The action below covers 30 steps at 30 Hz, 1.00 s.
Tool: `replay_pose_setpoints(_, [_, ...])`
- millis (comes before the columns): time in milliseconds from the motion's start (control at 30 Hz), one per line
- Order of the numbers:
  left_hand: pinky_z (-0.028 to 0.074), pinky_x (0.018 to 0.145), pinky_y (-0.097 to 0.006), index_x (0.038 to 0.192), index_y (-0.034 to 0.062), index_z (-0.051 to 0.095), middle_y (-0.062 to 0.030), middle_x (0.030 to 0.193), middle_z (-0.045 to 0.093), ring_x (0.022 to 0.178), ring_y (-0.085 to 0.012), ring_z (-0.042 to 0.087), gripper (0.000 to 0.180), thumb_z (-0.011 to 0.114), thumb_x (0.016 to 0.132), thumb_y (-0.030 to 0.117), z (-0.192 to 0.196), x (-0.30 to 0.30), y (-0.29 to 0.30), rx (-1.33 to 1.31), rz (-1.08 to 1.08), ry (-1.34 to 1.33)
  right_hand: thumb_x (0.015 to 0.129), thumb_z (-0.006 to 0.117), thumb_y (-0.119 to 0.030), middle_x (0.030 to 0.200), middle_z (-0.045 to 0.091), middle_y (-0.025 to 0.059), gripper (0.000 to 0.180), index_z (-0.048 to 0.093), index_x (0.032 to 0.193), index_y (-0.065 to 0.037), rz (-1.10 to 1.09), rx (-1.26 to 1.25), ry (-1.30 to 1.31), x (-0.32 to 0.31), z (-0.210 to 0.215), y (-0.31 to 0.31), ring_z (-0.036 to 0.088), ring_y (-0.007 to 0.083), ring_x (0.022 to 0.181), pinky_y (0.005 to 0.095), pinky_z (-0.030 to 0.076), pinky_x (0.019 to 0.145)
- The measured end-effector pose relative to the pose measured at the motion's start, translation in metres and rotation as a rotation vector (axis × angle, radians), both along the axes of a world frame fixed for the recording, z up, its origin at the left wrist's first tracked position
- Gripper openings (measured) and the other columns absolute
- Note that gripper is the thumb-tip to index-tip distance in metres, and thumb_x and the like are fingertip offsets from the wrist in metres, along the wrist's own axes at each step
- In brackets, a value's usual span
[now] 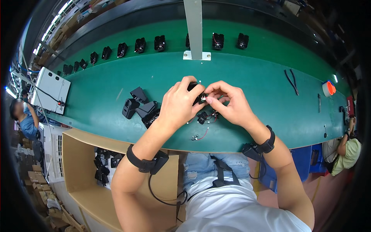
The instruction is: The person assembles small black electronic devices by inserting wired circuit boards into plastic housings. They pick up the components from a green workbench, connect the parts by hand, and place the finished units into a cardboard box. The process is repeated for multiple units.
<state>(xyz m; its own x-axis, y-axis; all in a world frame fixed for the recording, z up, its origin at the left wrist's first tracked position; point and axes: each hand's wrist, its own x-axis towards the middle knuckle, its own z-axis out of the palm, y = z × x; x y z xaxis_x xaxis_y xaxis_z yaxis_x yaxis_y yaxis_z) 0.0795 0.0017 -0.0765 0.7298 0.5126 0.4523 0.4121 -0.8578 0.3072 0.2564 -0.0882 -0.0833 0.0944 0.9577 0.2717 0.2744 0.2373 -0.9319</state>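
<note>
My left hand (pixel 180 101) and my right hand (pixel 228 103) meet above the green table (pixel 96 92), both gripping one small black part (pixel 199 97) between the fingertips. Thin red and black wires hang from it. Just below my hands lie small wired black pieces (pixel 205 116) and another tiny wired piece (pixel 198 136) near the front edge. Left of my left hand sits a cluster of black plastic housings (pixel 140 107). Both wrists wear black bands with cables.
A row of black units (pixel 140 45) rides the belt at the back. A grey post (pixel 195 29) stands behind my hands. A white box (pixel 52 89) sits far left, black cable ties (pixel 291 81) and an orange tape roll (pixel 329 88) right. A cardboard box (pixel 83 170) with black parts stands below.
</note>
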Motion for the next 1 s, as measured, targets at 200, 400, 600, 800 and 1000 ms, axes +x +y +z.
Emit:
replay_pose_setpoints(200, [0.056,0.073,-0.042,0.109,0.0122,0.062,-0.0098,0.113,0.057,0.092,-0.0308,0.065,0.048,0.085,0.068,0.024,0.008,0.003,-0.005,-0.030,0.031,-0.005,0.087,0.068,-0.002,0.097,0.064,0.0042,0.012,0.057,0.091,-0.003,0.104,-0.049,0.008,0.005,-0.002,0.000,0.058,0.0078,0.079,0.0215,0.051,0.064])
replay_pose_setpoints(400, [0.056,0.073,-0.043,0.116,0.0122,0.061,-0.0111,0.112,0.057,0.092,-0.0316,0.065,0.054,0.084,0.069,0.028,0.005,0.001,-0.005,-0.117,0.054,0.032,0.082,0.067,0.000,0.086,0.064,0.0038,0.011,0.058,0.088,-0.002,0.026,0.041,0.069,0.012,-0.007,0.005,0.062,0.0088,0.076,0.0237,0.052,0.062])
replay_pose_setpoints(600, [0.056,0.074,-0.042,0.117,0.0138,0.062,-0.0100,0.114,0.057,0.093,-0.0301,0.065,0.054,0.084,0.070,0.026,0.005,0.001,-0.006,-0.098,0.051,0.089,0.087,0.064,-0.002,0.089,0.065,0.0015,0.016,0.065,0.103,-0.001,0.136,-0.117,0.128,0.018,-0.012,0.008,0.064,0.0079,0.081,0.0229,0.053,0.067])
replay_pose_setpoints(800, [0.056,0.076,-0.042,0.118,0.0144,0.062,-0.0092,0.115,0.057,0.093,-0.0309,0.064,0.055,0.084,0.069,0.021,0.002,0.001,-0.008,-0.048,0.033,0.114,0.082,0.063,-0.003,0.090,0.067,0.0107,0.020,0.067,0.102,-0.001,0.056,-0.048,-0.223,0.023,-0.012,0.009,0.065,0.0161,0.073,0.0297,0.054,0.065])
replay_pose_setpoints(1000, [0.052,0.090,-0.047,0.131,0.0108,0.054,-0.0173,0.126,0.049,0.105,-0.0384,0.059,0.062,0.065,0.071,0.003,0.010,-0.005,0.000,-0.224,0.109,0.166,0.078,0.077,-0.021,0.098,0.066,0.0099,0.031,0.069,0.104,-0.006,-0.051,-0.058,-0.440,0.024,-0.021,0.010,0.065,0.0249,0.086,0.0385,0.053,0.079])
